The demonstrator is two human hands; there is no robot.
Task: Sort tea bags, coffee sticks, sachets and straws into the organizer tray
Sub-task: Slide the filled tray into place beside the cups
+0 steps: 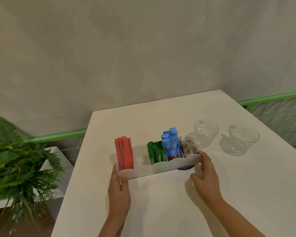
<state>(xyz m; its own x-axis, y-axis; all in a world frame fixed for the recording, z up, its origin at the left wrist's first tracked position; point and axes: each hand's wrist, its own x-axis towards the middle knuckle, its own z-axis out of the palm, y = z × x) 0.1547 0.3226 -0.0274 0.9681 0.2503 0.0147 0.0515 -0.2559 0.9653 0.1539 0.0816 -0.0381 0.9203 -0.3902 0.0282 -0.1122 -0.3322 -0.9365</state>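
Two hands frame the organizer tray (154, 170), a translucent white box w/ a wavy front rim, sitting mid-table on the white table (161, 202). Left hand (119, 189) is at the tray's left end: thumb pressed on the front wall near the corner, other fingers behind the end wall & not visible, so it seems to grip that end. Right hand (205, 175) is at the right end, fingers spread & only slightly bent, fingertips touching the tray's right corner, thumb apart on the near side; holds nothing else.

Inside the tray, left to right: red straws (124, 153) standing upright in the leftmost compartment; next slot looks vacant; green sachets (156, 155) marked STEVIA; blue coffee sticks (170, 145) marked NESCAFE, tallest of the packets; clear tea bags (188, 146) at the right end. A purple object (185, 167) shows under the tray's right end; can't tell what it is.

Two glass cups (205, 134) (243, 139) stand right of the tray, well apart from both hands. Green plant (15, 161) sits off the table's left edge.
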